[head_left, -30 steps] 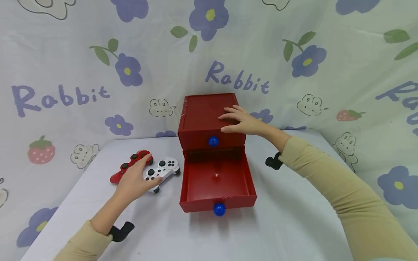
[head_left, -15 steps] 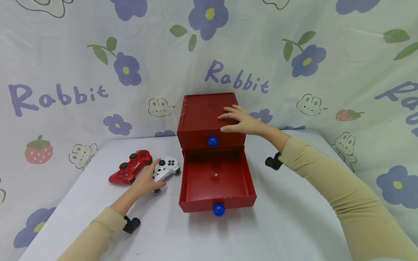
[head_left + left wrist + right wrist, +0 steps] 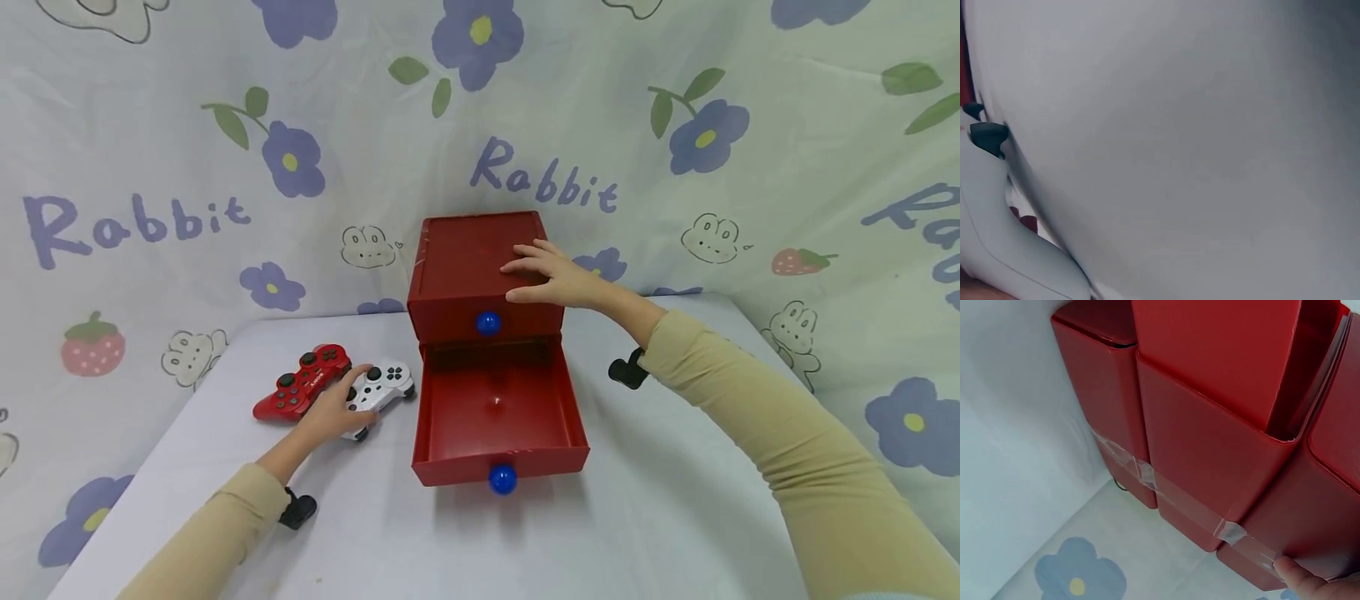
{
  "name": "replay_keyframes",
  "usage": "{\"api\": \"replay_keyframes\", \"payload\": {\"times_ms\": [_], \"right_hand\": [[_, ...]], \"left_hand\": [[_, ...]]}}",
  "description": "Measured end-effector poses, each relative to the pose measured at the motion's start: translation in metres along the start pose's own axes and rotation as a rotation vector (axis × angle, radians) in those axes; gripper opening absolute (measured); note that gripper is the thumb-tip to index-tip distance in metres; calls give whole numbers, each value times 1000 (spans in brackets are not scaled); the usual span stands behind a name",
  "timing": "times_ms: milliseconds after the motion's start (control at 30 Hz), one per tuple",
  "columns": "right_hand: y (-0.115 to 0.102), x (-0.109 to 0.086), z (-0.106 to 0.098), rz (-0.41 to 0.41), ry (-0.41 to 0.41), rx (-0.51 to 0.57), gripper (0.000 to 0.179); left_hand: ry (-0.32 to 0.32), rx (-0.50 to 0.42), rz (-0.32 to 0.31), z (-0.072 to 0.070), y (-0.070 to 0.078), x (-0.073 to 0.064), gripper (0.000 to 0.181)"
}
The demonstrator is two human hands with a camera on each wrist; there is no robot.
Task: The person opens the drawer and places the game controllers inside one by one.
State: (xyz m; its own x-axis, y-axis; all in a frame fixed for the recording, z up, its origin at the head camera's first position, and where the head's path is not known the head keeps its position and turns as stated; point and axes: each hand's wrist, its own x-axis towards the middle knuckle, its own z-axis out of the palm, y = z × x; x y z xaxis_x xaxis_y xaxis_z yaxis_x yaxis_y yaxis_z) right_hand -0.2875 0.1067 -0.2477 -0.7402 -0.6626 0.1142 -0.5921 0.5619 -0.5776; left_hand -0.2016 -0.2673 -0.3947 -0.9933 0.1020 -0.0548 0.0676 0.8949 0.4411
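A white game controller (image 3: 392, 380) lies on the table left of a red drawer cabinet (image 3: 461, 258). My left hand (image 3: 330, 415) grips its near-left end, thumb on the near side and fingers over the far side. In the left wrist view, a white handle of this controller (image 3: 997, 231) fills the lower left corner. My right hand (image 3: 558, 279) rests with spread fingers on the cabinet's top right edge; one fingertip (image 3: 1291, 575) shows against its side in the right wrist view. Below, the bottom drawer (image 3: 487, 425) stands pulled out with nothing in it.
Beyond my left hand lies a red game controller (image 3: 303, 385), close beside the white one. Blue ball knobs (image 3: 502, 479) stick out from the drawer fronts. A printed cloth (image 3: 360, 167) hangs behind the white table (image 3: 645, 500).
My left hand has moved right and forward from over the two controllers and closed in on the white one. The right hand, cabinet and drawer have stayed in place.
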Motion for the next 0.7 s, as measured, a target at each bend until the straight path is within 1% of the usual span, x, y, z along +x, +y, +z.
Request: {"api": "replay_keyframes", "payload": {"times_ms": [133,267,467,600,700], "right_hand": [[0,1,0,-4,-3,-4,52],[1,0,-1,-6,-2,-6,52],[-1,-1,0,2,-8,2,52],[-2,-1,0,-3,-9,7,52],[0,-1,-1,-3,-6,0,53]], "left_hand": [[-4,-24,-12,-1,1,0,76],[0,-36,-20,-3,5,1,75],[27,-37,-33,-13,11,-1,73],[28,-34,-32,-21,14,-2,72],[27,-54,-31,-28,15,-3,72]]}}
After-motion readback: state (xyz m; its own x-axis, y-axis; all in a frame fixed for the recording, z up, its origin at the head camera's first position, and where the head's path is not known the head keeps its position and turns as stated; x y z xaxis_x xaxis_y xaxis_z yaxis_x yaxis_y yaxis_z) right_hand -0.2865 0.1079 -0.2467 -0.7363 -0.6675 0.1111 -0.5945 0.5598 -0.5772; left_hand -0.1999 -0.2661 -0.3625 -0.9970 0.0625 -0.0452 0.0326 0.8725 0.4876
